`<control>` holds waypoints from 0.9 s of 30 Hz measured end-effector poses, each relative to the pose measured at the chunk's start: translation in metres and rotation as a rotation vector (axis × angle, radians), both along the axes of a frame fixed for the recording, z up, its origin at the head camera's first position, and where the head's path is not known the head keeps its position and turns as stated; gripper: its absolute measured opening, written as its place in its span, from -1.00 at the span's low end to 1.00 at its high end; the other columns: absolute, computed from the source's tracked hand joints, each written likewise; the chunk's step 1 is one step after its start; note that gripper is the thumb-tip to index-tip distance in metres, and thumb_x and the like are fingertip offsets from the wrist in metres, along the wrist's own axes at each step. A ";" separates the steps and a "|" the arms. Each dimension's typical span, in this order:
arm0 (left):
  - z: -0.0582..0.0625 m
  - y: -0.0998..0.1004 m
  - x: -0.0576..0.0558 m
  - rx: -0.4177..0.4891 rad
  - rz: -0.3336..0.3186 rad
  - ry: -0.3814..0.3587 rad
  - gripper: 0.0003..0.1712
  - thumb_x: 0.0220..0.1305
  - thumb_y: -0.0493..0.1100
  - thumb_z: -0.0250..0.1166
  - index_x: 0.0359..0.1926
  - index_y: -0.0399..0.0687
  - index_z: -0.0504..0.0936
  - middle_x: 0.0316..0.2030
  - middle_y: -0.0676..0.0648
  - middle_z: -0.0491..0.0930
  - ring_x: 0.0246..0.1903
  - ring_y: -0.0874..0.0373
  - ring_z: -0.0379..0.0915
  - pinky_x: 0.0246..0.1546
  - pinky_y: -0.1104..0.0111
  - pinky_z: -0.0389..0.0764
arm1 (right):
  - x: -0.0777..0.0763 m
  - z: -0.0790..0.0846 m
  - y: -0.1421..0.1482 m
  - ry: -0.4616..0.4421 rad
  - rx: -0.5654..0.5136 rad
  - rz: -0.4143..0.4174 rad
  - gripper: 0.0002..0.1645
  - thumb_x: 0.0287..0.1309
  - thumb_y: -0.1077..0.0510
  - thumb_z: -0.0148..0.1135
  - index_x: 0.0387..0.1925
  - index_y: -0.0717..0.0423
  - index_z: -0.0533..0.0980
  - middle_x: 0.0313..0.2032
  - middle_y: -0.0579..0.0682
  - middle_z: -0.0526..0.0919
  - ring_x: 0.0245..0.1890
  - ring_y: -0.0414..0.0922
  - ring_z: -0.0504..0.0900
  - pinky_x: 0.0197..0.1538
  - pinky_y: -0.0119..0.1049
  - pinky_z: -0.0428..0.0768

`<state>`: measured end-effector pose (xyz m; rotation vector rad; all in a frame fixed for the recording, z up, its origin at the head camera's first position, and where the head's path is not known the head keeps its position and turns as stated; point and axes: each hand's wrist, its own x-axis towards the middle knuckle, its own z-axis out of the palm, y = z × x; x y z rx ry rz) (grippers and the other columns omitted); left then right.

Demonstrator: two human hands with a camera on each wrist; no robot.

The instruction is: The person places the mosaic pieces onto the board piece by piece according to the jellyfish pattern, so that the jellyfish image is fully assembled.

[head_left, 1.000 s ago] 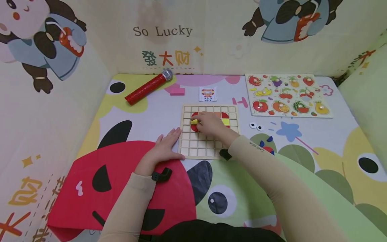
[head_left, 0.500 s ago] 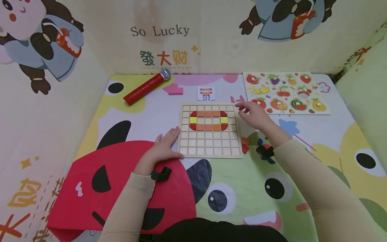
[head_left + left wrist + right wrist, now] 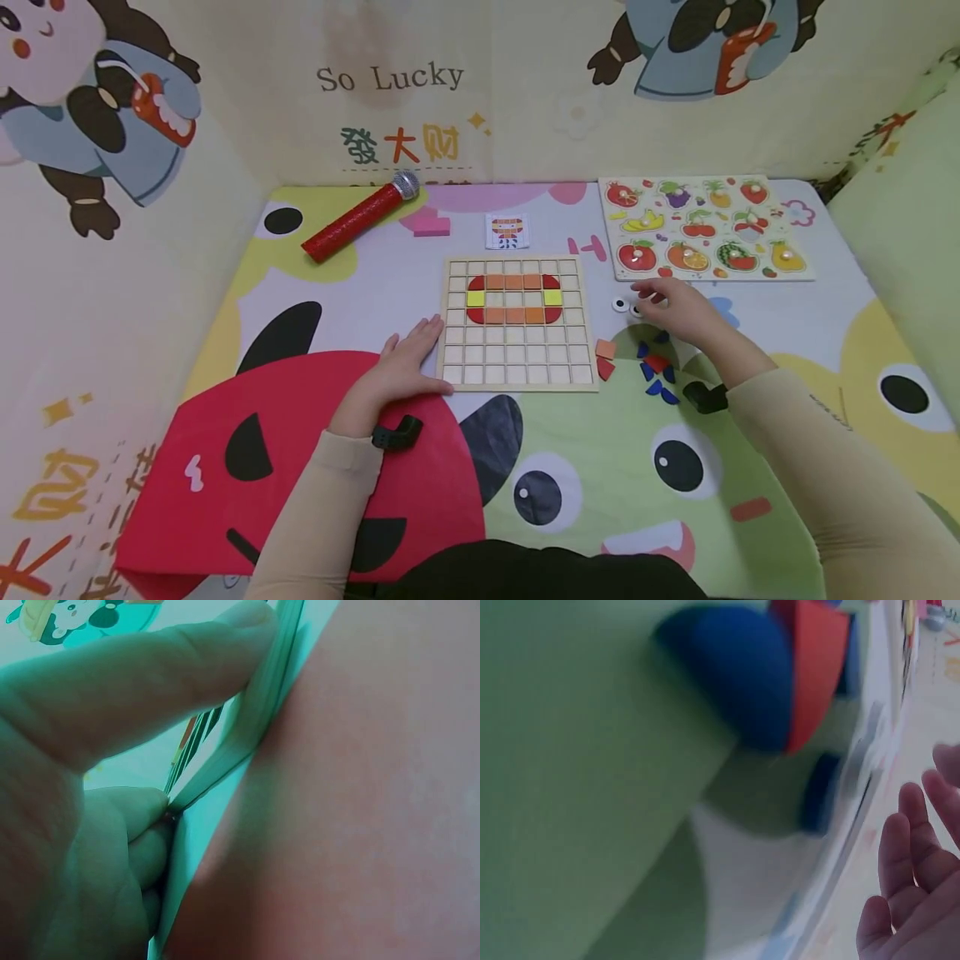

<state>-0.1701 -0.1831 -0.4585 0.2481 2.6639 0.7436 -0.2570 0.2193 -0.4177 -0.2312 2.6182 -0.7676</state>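
Observation:
A wooden grid board (image 3: 517, 355) lies mid-table, bearing a ring of red, orange (image 3: 513, 316) and yellow pieces (image 3: 476, 297). My left hand (image 3: 401, 367) rests at its left edge with fingers spread; in the left wrist view the thumb (image 3: 172, 671) lies along the board's edge (image 3: 244, 739). Right of the board, my right hand (image 3: 675, 312) is over the cloth with loosely bent fingers and nothing in them. Below it lie several blue pieces (image 3: 669, 374) around a red piece (image 3: 657, 363). An orange square (image 3: 606, 348) and a red piece (image 3: 604, 369) sit beside the board.
A small picture card (image 3: 507, 231) lies behind the board, with a pink block (image 3: 432, 227) to its left. A red glittery microphone (image 3: 356, 219) lies at the back left. The fruit puzzle board (image 3: 705, 227) occupies the back right.
My right hand has left the board's ring of pieces and moved right, to beside the loose pieces. The left hand stays at the board's edge.

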 end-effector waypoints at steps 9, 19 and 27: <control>0.001 0.001 0.002 0.007 0.004 -0.003 0.27 -0.24 0.11 0.46 0.42 0.09 -0.14 0.43 0.03 -0.14 0.41 0.06 -0.31 0.31 -0.08 -0.27 | -0.002 -0.016 0.013 0.019 0.032 0.088 -0.51 0.19 0.13 0.06 0.13 0.25 0.35 0.01 0.28 0.43 -0.02 0.15 0.37 0.15 0.15 0.30; -0.001 0.000 0.000 0.004 -0.001 -0.007 0.27 -0.24 0.12 0.46 0.42 0.10 -0.14 0.43 0.03 -0.14 0.41 0.06 -0.31 0.31 -0.08 -0.28 | -0.004 -0.020 0.014 0.057 0.052 0.114 -0.54 0.17 0.16 0.07 0.10 0.22 0.40 -0.05 0.24 0.44 -0.10 0.11 0.34 0.07 0.13 0.36; -0.002 0.000 -0.001 0.010 0.001 0.000 0.27 -0.24 0.10 0.46 0.42 0.07 -0.13 0.42 0.02 -0.13 0.41 0.06 -0.31 0.31 -0.08 -0.28 | -0.004 -0.021 0.015 0.083 0.083 0.119 -0.56 0.16 0.13 0.08 0.08 0.18 0.42 -0.06 0.22 0.39 -0.12 0.11 0.33 0.01 0.10 0.39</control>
